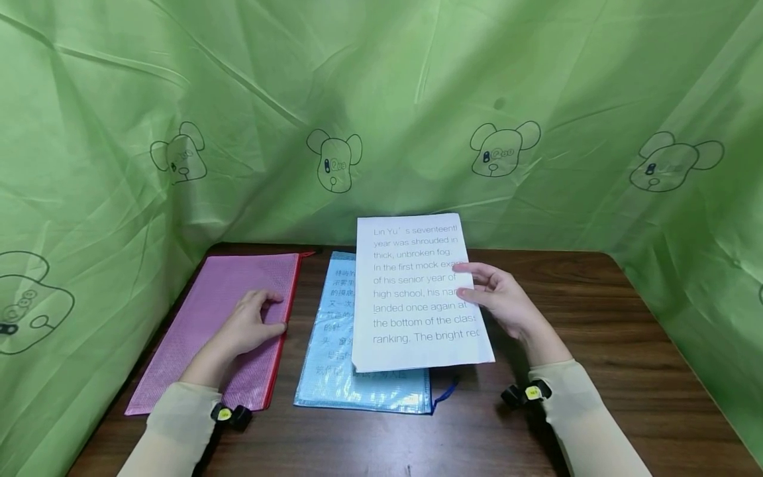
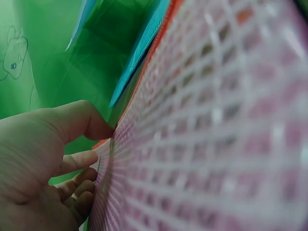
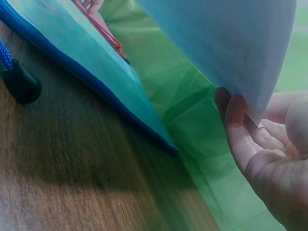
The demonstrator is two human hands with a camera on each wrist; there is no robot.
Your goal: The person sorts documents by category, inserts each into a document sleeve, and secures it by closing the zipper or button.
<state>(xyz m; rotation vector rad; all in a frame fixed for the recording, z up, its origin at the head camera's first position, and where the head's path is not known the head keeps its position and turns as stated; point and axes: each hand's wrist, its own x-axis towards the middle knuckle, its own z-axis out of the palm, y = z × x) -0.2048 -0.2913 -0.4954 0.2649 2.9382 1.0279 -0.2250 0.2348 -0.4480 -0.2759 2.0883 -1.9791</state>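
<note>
My right hand [image 1: 503,298] pinches the right edge of a white sheet of paper [image 1: 411,351] printed with large English text. In the right wrist view, fingers and thumb meet at the edge of the paper [image 3: 231,53]. The sheet is raised over a blue mesh zip pouch [image 1: 322,391], covering much of it. Dark printed characters show through the uncovered part of the pouch. My left hand [image 1: 247,324] rests on a pink mesh zip pouch [image 1: 203,331], its thumb near the red zipper edge. In the left wrist view, the fingertips touch the pink mesh [image 2: 216,120].
Both pouches lie on a dark wood-grain table [image 1: 596,318]. A blue zipper cord [image 1: 446,391] sticks out at the blue pouch's lower right corner. Green fabric [image 1: 405,79] with mouse-like drawings encloses the back and sides. Each wrist wears a small black camera.
</note>
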